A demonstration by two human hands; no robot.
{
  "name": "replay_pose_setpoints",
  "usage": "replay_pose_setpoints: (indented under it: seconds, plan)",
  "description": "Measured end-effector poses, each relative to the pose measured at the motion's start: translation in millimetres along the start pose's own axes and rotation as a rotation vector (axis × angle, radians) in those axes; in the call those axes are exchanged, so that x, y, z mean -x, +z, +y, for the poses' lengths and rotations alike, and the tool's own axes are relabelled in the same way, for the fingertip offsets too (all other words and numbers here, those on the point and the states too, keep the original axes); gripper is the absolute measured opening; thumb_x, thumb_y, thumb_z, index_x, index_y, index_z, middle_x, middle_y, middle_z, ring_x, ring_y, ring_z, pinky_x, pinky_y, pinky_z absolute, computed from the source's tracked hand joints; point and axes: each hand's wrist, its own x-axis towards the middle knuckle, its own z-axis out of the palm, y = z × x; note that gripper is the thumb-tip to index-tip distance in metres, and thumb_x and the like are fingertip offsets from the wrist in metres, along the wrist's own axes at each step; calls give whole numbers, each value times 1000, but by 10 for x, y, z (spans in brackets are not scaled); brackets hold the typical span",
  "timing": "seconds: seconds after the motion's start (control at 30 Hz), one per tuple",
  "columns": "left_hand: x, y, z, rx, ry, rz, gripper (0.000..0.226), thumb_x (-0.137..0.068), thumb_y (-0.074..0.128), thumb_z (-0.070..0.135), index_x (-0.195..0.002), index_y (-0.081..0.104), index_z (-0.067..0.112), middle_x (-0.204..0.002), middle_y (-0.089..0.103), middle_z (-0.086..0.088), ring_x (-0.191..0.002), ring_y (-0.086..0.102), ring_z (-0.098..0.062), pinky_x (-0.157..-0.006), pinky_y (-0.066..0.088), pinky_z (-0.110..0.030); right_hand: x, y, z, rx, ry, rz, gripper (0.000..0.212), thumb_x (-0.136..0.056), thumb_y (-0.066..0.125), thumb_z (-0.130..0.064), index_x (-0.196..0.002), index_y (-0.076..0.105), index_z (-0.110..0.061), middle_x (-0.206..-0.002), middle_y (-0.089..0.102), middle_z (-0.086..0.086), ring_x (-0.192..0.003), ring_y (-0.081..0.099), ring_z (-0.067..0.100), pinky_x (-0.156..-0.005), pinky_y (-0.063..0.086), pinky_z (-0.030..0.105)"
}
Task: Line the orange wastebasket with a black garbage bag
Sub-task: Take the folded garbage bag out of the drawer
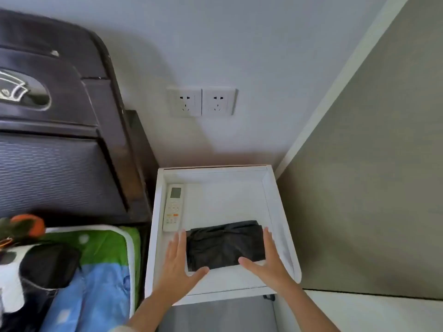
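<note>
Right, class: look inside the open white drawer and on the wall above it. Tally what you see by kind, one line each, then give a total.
Folded black garbage bags: 1
White remote controls: 1
Wall sockets: 2
Hands, left and right, open either side of the bag: 2
Total: 6

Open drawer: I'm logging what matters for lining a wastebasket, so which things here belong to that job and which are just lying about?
Belongs to the job:
folded black garbage bag
left hand and right hand, open on either side of it
white drawer holding it

Just lying about:
white remote control
dark suitcase
double wall socket
green and blue bag

No wastebasket is in view.
</note>
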Motion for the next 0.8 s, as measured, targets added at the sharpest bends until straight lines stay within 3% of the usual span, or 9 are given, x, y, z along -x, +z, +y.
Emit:
replay_pose_setpoints:
  seconds: [0.23,0.37,0.5,0.57,0.63,0.7,0.8]
  plan:
    - [-270,309,-81,257,-211,17,94,-82,64,32,-149,1,15,-155,21,-8,-141,24,-25,-116,24,-39,-337,97,148,-129,115,18,103,-78,66,-48,-146,-11,-36,-159,-14,-6,-147,-4,20,-120,10,49]
    - [-347,376,-35,603,-361,30,80,-84,63,20,-148,14,18,-150,34,-6,-133,39,-26,-112,34,-43,-383,130,165,-307,116,106,84,-86,64,-27,-148,6,-31,-159,15,-2,-144,21,23,-116,26,43]
    - [-389,330,-11,796,-549,74,66,-80,68,23,-136,36,12,-132,51,-12,-116,52,-31,-100,46,-51,-420,53,132,-599,265,98,71,-89,60,-16,-147,20,-21,-148,39,8,-130,44,28,-108,35,44]
    - [-419,264,-30,894,-648,9,55,-81,67,25,-128,45,8,-124,57,-17,-109,56,-37,-92,51,-53,-427,18,116,-752,348,55,60,-87,63,-15,-140,33,-11,-129,54,13,-108,58,29,-93,49,42]
    - [-427,191,-36,985,-685,-77,43,-84,63,23,-122,52,5,-117,62,-19,-102,58,-40,-80,55,-48,-404,8,66,-759,393,-12,40,-86,65,-17,-120,52,-1,-114,65,14,-95,64,28,-75,55,37]
    - [-393,142,-46,1026,-680,-114,34,-88,58,17,-119,55,1,-108,66,-18,-96,62,-38,-72,54,-41,-354,25,15,-610,423,-59,25,-85,65,-17,-107,63,-4,-103,70,14,-94,65,28,-76,55,38]
    - [-315,25,-39,1107,-597,-163,29,-89,56,11,-116,59,0,-102,74,-16,-95,68,-34,-74,56,-39,-283,14,-92,-503,371,-41,10,-86,61,-14,-94,67,-11,-100,71,12,-92,64,26,-80,49,35]
